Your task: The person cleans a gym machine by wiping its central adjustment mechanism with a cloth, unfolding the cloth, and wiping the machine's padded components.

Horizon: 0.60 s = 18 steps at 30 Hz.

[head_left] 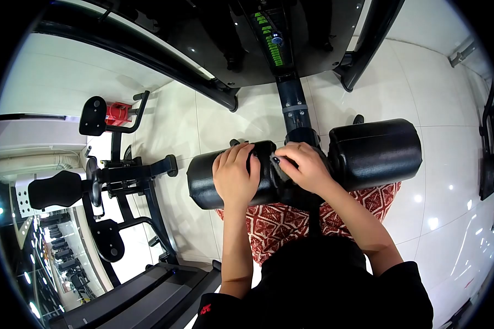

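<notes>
My left hand (236,174) lies flat on the left black roller pad (202,183), its fingers together and the thumb apart. Bunched under the curled fingers of my right hand (303,166) is a small piece of grey cloth (280,171), mostly covered by the hand. That hand is at the inner end of the left pad, beside the central post (296,109). The right roller pad (376,153) sits untouched on the other side of the post. Both pads rest over my legs in red patterned trousers (269,225).
Ahead stands the machine's dark panel with a weight scale in green markings (269,41). Another exercise machine (129,172) is to the left, with a red object (118,114) behind it. A treadmill (137,299) lies at lower left. Pale tiles (444,159) cover the floor.
</notes>
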Each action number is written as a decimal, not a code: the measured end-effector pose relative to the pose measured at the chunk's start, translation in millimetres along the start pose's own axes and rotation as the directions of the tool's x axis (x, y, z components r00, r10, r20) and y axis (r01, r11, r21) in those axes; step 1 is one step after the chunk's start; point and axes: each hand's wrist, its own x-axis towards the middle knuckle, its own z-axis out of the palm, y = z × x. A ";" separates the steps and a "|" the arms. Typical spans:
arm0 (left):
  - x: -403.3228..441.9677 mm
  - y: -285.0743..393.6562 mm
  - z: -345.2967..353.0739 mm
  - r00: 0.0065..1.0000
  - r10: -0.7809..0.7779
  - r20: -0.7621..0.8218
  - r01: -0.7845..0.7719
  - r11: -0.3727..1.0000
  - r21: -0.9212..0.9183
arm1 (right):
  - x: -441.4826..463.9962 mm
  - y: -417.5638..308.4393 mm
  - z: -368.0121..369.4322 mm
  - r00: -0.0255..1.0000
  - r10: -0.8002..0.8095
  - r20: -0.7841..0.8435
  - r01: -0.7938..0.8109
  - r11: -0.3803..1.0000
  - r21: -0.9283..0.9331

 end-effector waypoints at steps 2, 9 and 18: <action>0.2 0.4 -0.1 1.000 0.002 0.003 -0.002 1.000 -0.002 | 0.8 10.6 5.5 1.000 -0.001 -0.007 0.001 1.000 -0.025; -0.2 2.6 -1.4 1.000 -0.006 -0.017 0.006 1.000 -0.013 | 2.1 7.1 7.3 1.000 -0.005 -0.018 0.002 0.980 -0.197; 1.6 0.7 -0.9 1.000 -0.012 0.003 0.012 1.000 -0.005 | 1.0 8.8 1.4 0.995 -0.059 0.087 0.071 0.987 -0.143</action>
